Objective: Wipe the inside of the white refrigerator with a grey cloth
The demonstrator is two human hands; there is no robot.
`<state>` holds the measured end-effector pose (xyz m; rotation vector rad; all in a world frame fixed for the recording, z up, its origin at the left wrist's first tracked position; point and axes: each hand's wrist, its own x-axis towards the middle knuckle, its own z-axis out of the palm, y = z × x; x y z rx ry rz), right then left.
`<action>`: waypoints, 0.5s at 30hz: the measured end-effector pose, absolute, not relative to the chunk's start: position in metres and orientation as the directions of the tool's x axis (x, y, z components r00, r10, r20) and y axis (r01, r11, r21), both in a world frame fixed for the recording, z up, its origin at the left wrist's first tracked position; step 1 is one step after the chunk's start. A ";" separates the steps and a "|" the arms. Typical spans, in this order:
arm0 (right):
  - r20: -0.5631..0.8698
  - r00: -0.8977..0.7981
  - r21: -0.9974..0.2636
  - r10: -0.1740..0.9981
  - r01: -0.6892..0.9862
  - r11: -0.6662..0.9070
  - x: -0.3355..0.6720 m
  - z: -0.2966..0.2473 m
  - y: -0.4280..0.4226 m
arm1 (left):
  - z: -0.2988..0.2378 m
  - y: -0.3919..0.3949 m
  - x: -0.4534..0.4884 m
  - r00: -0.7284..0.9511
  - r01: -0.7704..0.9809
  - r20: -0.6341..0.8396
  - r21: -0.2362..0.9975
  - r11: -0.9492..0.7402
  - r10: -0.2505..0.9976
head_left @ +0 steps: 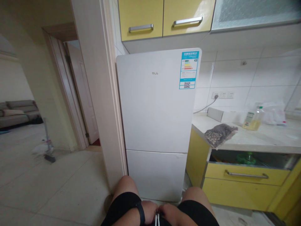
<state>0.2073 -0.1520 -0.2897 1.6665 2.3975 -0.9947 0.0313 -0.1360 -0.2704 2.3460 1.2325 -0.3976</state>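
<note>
I sit or crouch before a white two-door fridge (155, 119) with a blue energy label (188, 69) at its top right; both doors are closed. My knees show at the bottom of the view in black shorts. My left hand (148, 212), with a black band on the wrist, and my right hand (169, 213) meet low between my knees. Both have fingers curled around thin white cords (157, 219) that run off the bottom edge. Neither hand touches the fridge.
Right of the fridge a counter (258, 138) carries a patterned cloth (219, 133), an oil bottle (253, 119) and a plastic bag (274, 113). A yellow drawer (246, 175) below stands partly open. Yellow wall cabinets (164, 17) hang above. A doorway at left leads to a sofa (16, 113).
</note>
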 end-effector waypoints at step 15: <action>-0.394 -0.404 -0.456 0.825 0.866 0.206 0.209 -0.292 -0.152 | -0.274 -0.135 0.030 0.565 0.825 -0.439 0.271 -0.497 0.698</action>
